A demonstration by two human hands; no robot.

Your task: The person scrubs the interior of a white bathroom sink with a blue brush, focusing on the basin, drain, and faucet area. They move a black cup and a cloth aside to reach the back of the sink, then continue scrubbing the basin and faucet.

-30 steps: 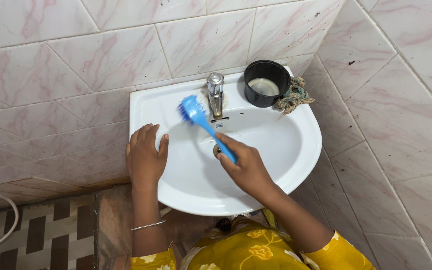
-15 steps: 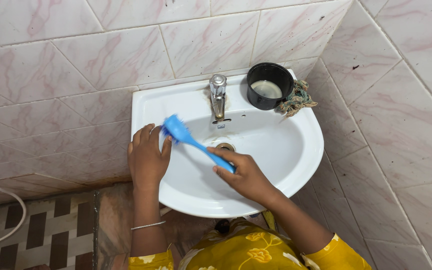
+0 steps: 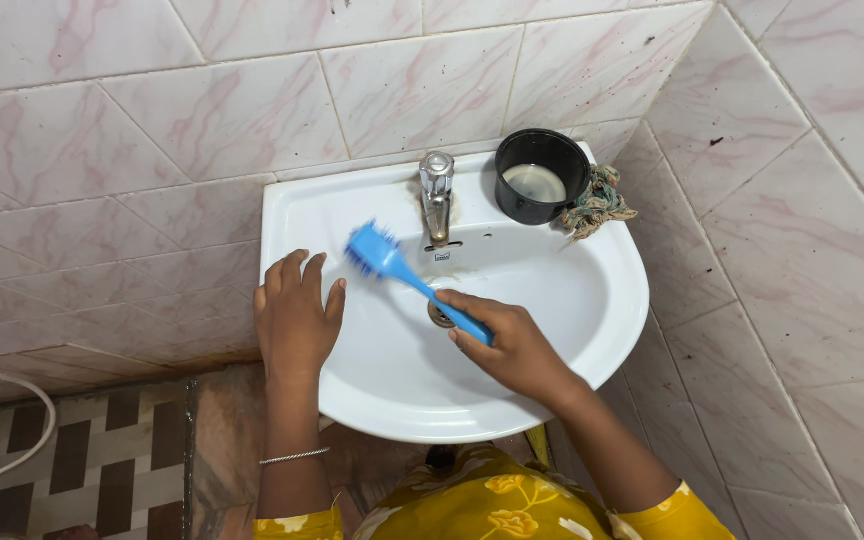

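Nearest to us, our left hand lies flat on the left rim of the sink, fingers spread and holding nothing. Our right hand is closed around the handle of the blue brush, above the drain. The brush head is inside the bowl, against the back-left wall, just left of the tap.

We judge the scrubbing is in the middle: the bowl looks mostly white, but a yellowish stain remains around the tap base, and the right side of the bowl and the rim show no sign of being scrubbed. Farther back, the black pot and the rag stand on the right corner.

Half a second ago the brush head was lower and more left, near our left thumb; now it is higher, closer to the tap. The left hand has not moved.
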